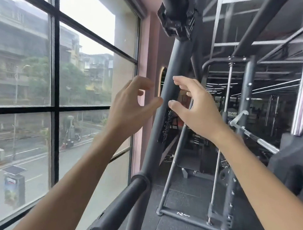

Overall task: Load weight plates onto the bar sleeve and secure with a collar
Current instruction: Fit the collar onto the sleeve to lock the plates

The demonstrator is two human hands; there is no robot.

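Collar (175, 21), apparently clamped on a black bar, sits above the slanted rack post (179, 61). Left hand (133, 101) and right hand (194, 108) flank the post, fingers relaxed, holding nothing. Likely best: open its lever fully, then slide it squarely. A weight plate (298, 164) sits right of the post.

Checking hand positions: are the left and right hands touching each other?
Apart: the head view shows grey post between the left hand and right hand.

Upright post (172, 64): matte dark grey.
Label (165, 127): black, white print.
Peg (128, 202): dark grey.
Weight plate (298, 167): charcoal black.
Barbell (261, 143): shiny silver.
Window frame (54, 93): black.
Wall (149, 58): pale pink.
Floor (184, 202): dark grey, finely speckled.
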